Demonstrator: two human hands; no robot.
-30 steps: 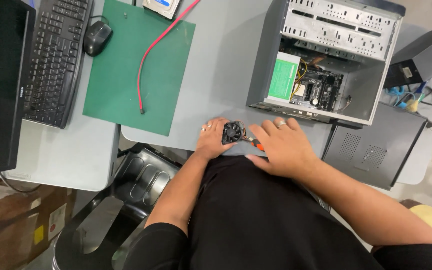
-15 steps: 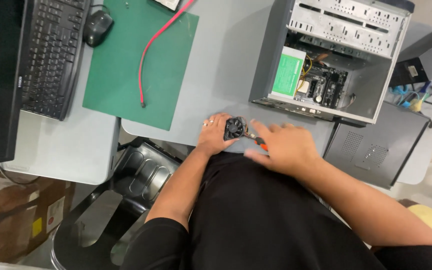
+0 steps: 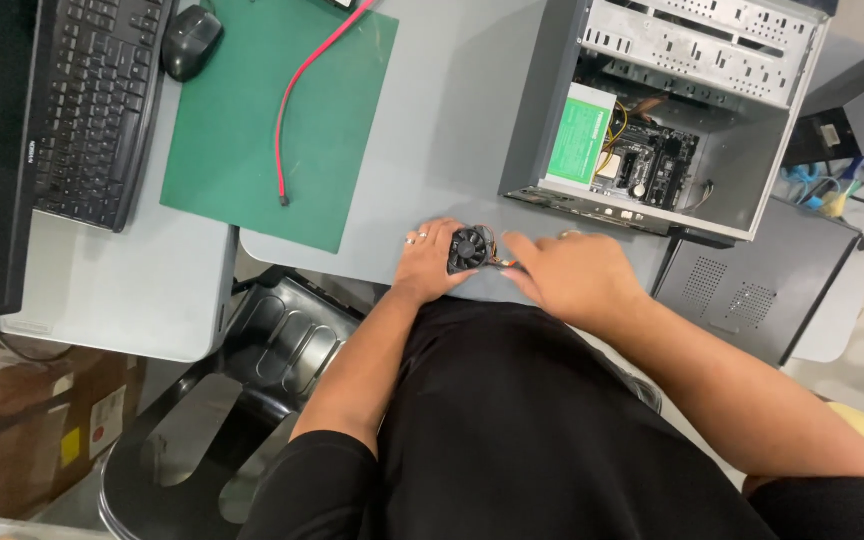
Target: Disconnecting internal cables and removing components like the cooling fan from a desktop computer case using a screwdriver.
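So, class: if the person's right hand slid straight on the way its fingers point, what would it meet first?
The right hand points left along the desk edge, so it would probably meet the small black fan first, which the left hand holds.

My left hand and right hand flank a small black fan with thin orange and dark wires, low in the middle of the frame. The table under it is pale grey. At upper left lies a dark green mat with a red cable across it, beside a black keyboard and a black mouse. At upper right the computer case is silver-grey, holding a light green labelled block and a black circuit board with yellow wires. My sleeves and shirt are black.
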